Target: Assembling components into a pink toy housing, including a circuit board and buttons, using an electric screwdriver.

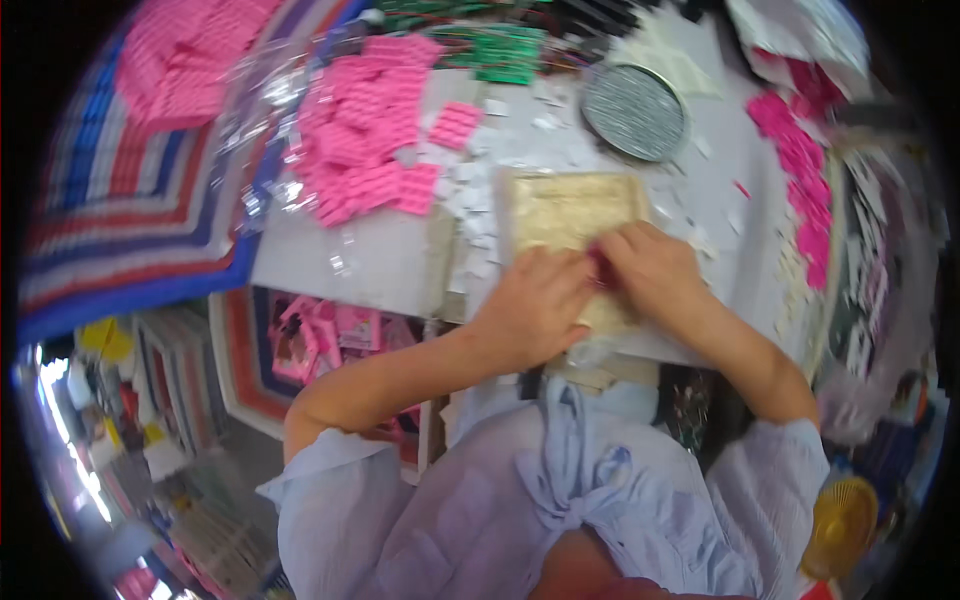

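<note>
A flat yellowish pad [575, 205] with a shiny, clear-looking edge lies in front of me on the light table. My right hand [655, 268] is over the pad's right side, fingertips closed on a small dark pink piece [602, 266], mostly hidden and blurred. From the left, my left hand [535, 305] rests over the pad's near left part. Its fingers reach to the pink piece, and the thumb stands apart below them. Beyond the pad sits a round tin [635, 112] with a grey, stringy-looking surface. Small white squares [475, 215] are scattered left of the pad.
Pink blocky pieces [370, 130] are heaped at the left beside clear plastic. Green boards [508, 52] lie at the back. Bright pink pieces [805, 190] line the right side. A striped sheet [130, 220] covers the far left, and an open drawer-like box [245, 365] holds pink packets.
</note>
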`<state>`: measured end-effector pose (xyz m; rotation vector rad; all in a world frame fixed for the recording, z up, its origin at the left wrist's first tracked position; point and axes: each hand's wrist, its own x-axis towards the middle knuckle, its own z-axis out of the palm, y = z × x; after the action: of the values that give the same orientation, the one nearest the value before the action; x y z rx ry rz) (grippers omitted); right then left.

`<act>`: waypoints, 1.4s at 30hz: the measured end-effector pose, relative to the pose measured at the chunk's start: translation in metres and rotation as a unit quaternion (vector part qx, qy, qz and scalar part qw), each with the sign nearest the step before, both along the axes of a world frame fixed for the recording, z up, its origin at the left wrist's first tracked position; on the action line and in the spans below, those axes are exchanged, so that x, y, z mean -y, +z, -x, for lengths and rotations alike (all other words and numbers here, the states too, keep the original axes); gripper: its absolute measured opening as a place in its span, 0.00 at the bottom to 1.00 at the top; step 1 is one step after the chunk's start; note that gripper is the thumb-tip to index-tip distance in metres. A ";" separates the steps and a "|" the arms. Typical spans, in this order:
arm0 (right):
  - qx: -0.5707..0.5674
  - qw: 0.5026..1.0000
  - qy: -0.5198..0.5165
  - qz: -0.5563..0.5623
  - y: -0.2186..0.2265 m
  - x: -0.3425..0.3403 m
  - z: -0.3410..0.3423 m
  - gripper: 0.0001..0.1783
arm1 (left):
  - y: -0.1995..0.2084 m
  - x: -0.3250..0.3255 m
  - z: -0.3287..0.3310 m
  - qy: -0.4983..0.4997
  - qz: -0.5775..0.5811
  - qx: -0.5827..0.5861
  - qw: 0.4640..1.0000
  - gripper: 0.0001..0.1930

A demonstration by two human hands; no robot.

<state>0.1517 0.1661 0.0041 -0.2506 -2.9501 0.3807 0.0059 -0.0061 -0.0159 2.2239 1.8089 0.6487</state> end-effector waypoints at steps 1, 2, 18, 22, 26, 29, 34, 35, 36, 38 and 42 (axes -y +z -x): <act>0.009 1.000 -0.010 -0.013 0.000 0.003 0.000 0.11 | -0.001 0.001 -0.001 0.003 -0.004 -0.011 1.000 0.28; 0.018 0.999 -0.024 -0.026 0.001 0.004 0.000 0.12 | -0.001 0.000 -0.002 0.003 -0.006 -0.022 1.000 0.28; 0.041 0.981 -0.093 0.163 0.034 -0.035 -0.047 0.14 | 0.051 -0.017 0.297 0.395 -0.011 -0.212 0.894 0.19; 0.026 0.977 -0.131 0.166 0.031 -0.046 -0.070 0.15 | 0.087 -0.038 0.330 0.365 0.059 0.089 0.925 0.23; 0.002 0.964 -0.213 0.159 0.021 -0.073 -0.126 0.13 | 0.114 -0.016 0.451 0.557 -0.155 0.114 0.808 0.27; -0.016 0.947 -0.297 0.120 0.002 -0.092 -0.193 0.10 | 0.102 0.033 0.556 0.724 -0.116 -0.073 0.676 0.41; 0.086 0.891 -0.413 0.166 0.002 -0.078 -0.259 0.09 | 0.090 0.004 0.563 0.893 -0.126 0.111 0.418 0.69; 0.086 0.887 -0.417 0.179 0.001 -0.074 -0.262 0.08 | 0.085 -0.005 0.566 0.900 -0.131 0.136 0.393 0.73; 0.085 0.882 -0.422 0.191 -0.001 -0.073 -0.262 0.08 | 0.083 -0.012 0.566 0.901 -0.145 0.126 0.390 0.73; 0.187 0.860 -0.435 0.189 0.026 -0.067 -0.236 0.13 | 0.090 -0.031 0.560 0.900 -0.174 0.103 0.386 0.73; 0.185 0.872 -0.418 0.178 0.014 -0.072 -0.244 0.15 | 0.113 -0.048 0.564 0.894 -0.200 -0.036 0.398 0.71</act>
<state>0.3954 0.2377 0.0177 -1.7246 -2.6930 0.7848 -0.5586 0.0421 0.0969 -0.8862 3.5386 1.1048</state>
